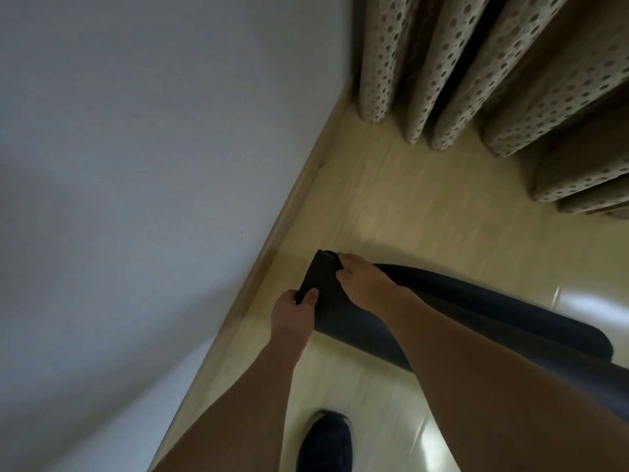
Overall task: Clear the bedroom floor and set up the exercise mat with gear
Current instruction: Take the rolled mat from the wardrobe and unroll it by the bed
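Observation:
A dark rolled exercise mat point(476, 311) lies across the pale wooden floor point(425, 212), running from the middle toward the lower right. Its loose end flap sticks up near the wall. My left hand point(294, 313) pinches the near corner of that flap between thumb and fingers. My right hand point(364, 279) grips the far edge of the same flap, with my forearm lying over the roll and hiding part of it.
A white wall point(136, 165) with a wooden skirting board point(299, 185) runs along the left. Dotted beige curtains point(476, 80) hang to the floor at the top right. A dark shoe point(325, 441) stands on the floor at the bottom.

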The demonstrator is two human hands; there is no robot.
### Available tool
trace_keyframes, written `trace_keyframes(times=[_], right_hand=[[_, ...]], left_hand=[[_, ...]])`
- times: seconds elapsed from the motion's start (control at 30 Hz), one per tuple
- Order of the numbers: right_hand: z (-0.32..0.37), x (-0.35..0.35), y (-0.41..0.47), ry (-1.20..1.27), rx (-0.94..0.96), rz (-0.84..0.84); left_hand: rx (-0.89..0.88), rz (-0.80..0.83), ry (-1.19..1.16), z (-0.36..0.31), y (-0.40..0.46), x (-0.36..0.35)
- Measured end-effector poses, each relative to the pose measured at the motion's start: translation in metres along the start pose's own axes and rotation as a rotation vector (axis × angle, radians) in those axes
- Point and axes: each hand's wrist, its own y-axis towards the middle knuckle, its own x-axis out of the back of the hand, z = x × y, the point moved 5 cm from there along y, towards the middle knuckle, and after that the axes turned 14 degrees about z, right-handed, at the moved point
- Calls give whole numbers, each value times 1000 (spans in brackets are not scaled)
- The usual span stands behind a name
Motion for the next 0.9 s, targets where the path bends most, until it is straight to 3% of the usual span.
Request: trace_keyframes(times=[0.53,0.73,0.77,0.83,0.9], right_hand=[[-45,-20,30,-123,-83,-63],[-74,-22,13,-38,-43,160],[-87,-22,7,-13,-80,197],[-106,-23,-3,42,-141,248],[-120,-27,-13,69,-165,258]], left_hand=[[50,-40,-2,15,34,12],[141,-68,26,22,31,14],[79,-142,183,16,29,14],[-225,-336,619,-8,16,6],[-549,-323,862,-34,4,-23]])
